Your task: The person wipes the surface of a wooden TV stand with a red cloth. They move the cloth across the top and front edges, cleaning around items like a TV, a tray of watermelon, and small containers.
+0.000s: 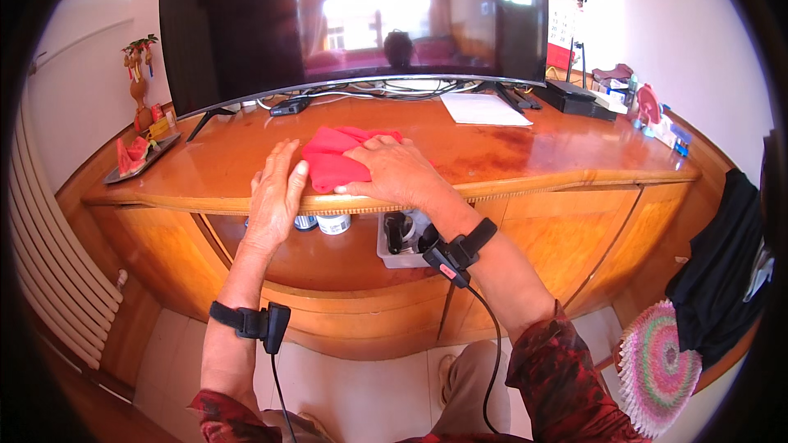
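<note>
A red cloth (pixel 329 163) lies bunched on the wooden top of a TV cabinet (pixel 228 166), near its front edge. My right hand (pixel 394 171) rests spread over the cloth's right part, pressing it from above; its fingers do not visibly grip it. Just left of the cloth, my left hand (pixel 277 191) is at the cabinet's front edge, fingers extended and thumb apart, holding nothing. Whether its thumb touches the cloth is unclear. Each forearm wears a black strap with a cabled device. Dark reddish patches mark the wood right of the cloth.
Behind stands a television (pixel 357 18), with cables and a small black box (pixel 290 106) below. White paper (pixel 483 109) and a router (pixel 575 98) are at right. A tray (pixel 144 160) with watermelon pieces is at left. A plastic bin (pixel 403 258) sits on the open shelf.
</note>
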### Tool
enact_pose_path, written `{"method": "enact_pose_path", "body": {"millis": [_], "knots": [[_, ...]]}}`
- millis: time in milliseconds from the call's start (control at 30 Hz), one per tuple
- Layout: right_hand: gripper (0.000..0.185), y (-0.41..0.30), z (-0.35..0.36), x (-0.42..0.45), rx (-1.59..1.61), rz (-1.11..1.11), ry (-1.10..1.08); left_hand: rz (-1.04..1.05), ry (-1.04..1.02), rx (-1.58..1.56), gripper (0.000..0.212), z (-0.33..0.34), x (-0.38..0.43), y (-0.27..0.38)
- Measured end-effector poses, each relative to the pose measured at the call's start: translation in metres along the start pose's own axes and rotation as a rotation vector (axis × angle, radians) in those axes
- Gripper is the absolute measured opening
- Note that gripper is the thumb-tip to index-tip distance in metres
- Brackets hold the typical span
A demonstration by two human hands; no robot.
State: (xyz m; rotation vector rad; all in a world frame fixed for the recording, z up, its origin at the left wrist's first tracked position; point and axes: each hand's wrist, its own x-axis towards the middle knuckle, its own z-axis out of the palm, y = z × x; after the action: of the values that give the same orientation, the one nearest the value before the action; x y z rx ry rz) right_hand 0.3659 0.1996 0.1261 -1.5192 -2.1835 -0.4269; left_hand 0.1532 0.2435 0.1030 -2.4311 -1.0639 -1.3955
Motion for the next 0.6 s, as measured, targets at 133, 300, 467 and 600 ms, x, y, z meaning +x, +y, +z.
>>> {"method": "enact_pose_path", "body": {"millis": [133,300,467,600], "knots": [[0.064,0.005,0.002,-0.004,0.07,-0.044,0.099,0.219,-0.108,0.045,0.044,0.0,0.015,0.038],[0.047,-0.003,-0.001,-0.006,0.209,-0.011,0.302,-0.039,-0.342,-0.319,0.061,0.01,0.037,0.062],[0.033,0.005,0.001,-0.009,0.288,-0.053,0.604,-0.038,-0.415,-0.385,0.066,0.038,0.046,0.037],[0.031,0.009,0.0,-0.012,0.409,-0.086,0.674,-0.086,-0.605,-0.343,0.064,0.029,0.058,0.045]]}}
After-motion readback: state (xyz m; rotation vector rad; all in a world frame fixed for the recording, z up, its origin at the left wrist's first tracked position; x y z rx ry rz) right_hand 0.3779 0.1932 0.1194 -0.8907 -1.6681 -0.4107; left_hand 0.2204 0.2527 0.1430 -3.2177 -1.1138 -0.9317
